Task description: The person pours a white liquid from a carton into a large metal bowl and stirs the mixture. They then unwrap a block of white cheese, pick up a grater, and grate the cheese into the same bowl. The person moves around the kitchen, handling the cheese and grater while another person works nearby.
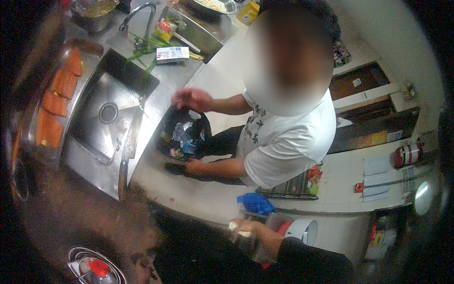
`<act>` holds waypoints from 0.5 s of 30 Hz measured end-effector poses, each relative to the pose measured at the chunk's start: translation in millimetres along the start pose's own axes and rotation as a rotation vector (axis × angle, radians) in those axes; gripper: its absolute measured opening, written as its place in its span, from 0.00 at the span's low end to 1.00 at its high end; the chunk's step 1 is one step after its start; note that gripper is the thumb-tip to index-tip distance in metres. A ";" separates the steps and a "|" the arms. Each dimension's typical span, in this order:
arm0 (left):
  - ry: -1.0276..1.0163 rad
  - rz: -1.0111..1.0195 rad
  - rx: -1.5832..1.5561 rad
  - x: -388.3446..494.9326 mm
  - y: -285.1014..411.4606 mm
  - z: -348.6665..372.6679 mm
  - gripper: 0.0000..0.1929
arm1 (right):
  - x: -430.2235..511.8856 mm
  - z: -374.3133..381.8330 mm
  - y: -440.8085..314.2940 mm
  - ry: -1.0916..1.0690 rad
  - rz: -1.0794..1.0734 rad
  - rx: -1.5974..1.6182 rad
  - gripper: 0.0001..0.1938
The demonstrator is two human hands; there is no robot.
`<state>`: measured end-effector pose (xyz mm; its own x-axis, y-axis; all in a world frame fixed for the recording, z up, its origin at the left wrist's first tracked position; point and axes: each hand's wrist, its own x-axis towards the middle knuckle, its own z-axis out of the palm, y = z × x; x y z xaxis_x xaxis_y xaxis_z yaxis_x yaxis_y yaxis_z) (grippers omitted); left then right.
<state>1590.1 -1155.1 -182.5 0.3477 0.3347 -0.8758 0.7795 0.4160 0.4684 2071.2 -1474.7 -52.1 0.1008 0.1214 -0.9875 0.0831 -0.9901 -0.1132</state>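
My right hand (248, 227), at the end of a black sleeve, is closed around something small and white (244, 234); blur hides what it is. A dim shape low in the picture seems to be my left hand (142, 267), too dark to read. Across from me a person in a white T-shirt (283, 152) has one hand (193, 99) raised over a black-lined bin (165, 142) and the other (195, 167) at its near rim. The bin contains crumpled wrappers. Along the edge of the steel sink (92, 106) lies a large knife (132, 138), handle towards me.
Orange fish fillets (55, 97) lie in a metal tray (93, 48) beyond the sink. Spring onions (145, 58), a white carton (172, 53) and a yellow packet (165, 30) are near the tap (152, 16). A blue plastic bag (256, 203) lies behind my right hand. Metal bowls (76, 250) stand bottom left.
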 end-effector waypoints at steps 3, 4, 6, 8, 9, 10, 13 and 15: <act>0.033 0.083 -0.005 1.7 -6.4 -4.9 0.21 | 7.9 7.7 3.7 -0.026 -0.024 0.048 0.41; 0.018 0.072 -0.007 1.7 -9.4 -5.9 0.22 | 10.3 10.6 5.3 -0.035 -0.027 0.045 0.41; -0.005 0.031 -0.072 0.8 -16.9 -8.6 0.23 | 14.5 14.9 7.4 -0.046 -0.034 0.055 0.40; -0.010 -0.029 -0.196 -1.5 -25.0 -12.2 0.24 | 16.8 17.5 6.6 -0.051 -0.048 0.078 0.39; 0.029 0.058 0.004 -2.9 -29.2 -14.2 0.25 | 17.2 17.8 5.2 -0.050 -0.056 0.064 0.39; 0.066 0.143 0.205 -4.7 -33.5 -16.8 0.25 | 17.5 18.2 3.1 -0.047 -0.063 0.050 0.39; 0.100 0.143 0.372 -9.0 -46.7 -23.8 0.25 | 18.8 16.6 -4.3 -0.040 -0.058 -0.031 0.40; 0.115 0.092 0.361 -13.0 -55.9 -26.1 0.26 | 20.1 14.9 -7.3 -0.039 -0.074 -0.072 0.40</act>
<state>1528.3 -1160.7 -194.2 0.3800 0.4575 -0.8039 0.8882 0.0622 0.4552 2057.9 -1466.1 -72.8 0.0529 0.1896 -0.9804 0.1599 -0.9707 -0.1791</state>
